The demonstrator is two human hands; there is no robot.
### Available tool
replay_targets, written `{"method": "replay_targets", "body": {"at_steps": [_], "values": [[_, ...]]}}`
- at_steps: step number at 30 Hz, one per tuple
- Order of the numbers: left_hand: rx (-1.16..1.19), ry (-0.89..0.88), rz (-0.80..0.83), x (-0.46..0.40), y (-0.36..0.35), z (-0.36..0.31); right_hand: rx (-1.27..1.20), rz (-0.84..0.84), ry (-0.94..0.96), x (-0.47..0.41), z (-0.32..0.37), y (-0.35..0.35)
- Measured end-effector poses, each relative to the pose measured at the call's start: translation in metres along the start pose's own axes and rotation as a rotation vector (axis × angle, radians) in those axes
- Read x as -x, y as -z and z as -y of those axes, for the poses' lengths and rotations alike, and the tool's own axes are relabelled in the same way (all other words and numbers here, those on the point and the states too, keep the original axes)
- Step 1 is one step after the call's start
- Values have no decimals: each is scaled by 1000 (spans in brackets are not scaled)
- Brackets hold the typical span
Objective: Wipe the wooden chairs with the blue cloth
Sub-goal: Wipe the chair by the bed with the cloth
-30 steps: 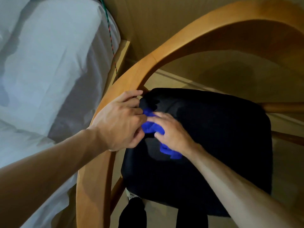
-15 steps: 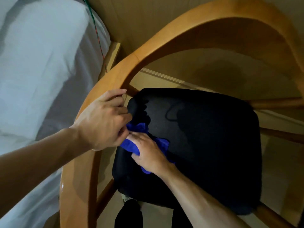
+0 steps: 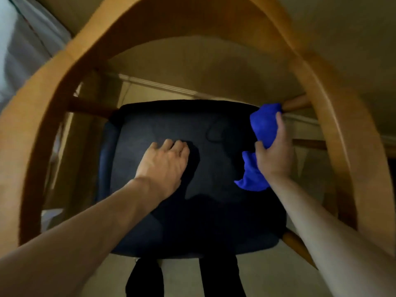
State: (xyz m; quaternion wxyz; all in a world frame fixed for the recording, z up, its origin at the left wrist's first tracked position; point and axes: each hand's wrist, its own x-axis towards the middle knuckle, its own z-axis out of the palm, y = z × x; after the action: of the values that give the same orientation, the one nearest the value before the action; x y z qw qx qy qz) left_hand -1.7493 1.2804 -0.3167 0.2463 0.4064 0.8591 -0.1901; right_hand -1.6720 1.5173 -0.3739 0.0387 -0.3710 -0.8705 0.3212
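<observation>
So the blue cloth (image 3: pixel 264 127) is obv soft and floppy, prob super light. It's bunched into a wad at the top and a loose tail hangs out below the hand, down over the right side of the black seat cushion (image 3: pixel 192 189). No stiffness at all, so it'll only wipe where fingers actually push it. Best hold imo is what's happening here: scrunch the middle in the palm so a fat pad sticks out front. Not slippery, not fragile, can squeeze as hard as you like.

Right hand (image 3: pixel 275 155) is wrapped round the cloth, thumb on one side and fingers curled over the other, wadded end pushed up against the back right rung (image 3: pixel 296 103) where it meets the curved wooden armrest (image 3: pixel 334 129). Wrist sits a bit bent, forearm coming in from the lower right. Whether the cloth's fully touching the wood or just beside it, can't tell, frame's kinda blurry.

Left hand (image 3: pixel 164 166) lies on the cushion near the middle, palm down, holding nothing. Fingers look loosely bent w/ tips on the fabric, looks like it's bracing tbh. Left forearm runs in from the bottom left corner.

Chair itself is stiff bentwood, the arch (image 3: pixel 171 24) wraps round the whole seat, so lots of curved surface to follow w/ the cloth.
</observation>
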Motion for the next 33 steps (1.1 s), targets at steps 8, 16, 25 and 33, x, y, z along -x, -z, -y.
{"method": "replay_targets", "body": {"at_steps": [8, 16, 25, 33], "values": [[-58, 22, 60, 3, -5, -3, -55, 375, 374, 61, 34, -62], [2, 31, 34, 17, -11, -3, -180, -27, 3, -9, 2, -8], [146, 98, 43, 50, -22, -2, -154, 461, 271, 97, 75, -92], [271, 180, 91, 88, -56, 22, -15, 2, 119, 9, -9, -5]]}}
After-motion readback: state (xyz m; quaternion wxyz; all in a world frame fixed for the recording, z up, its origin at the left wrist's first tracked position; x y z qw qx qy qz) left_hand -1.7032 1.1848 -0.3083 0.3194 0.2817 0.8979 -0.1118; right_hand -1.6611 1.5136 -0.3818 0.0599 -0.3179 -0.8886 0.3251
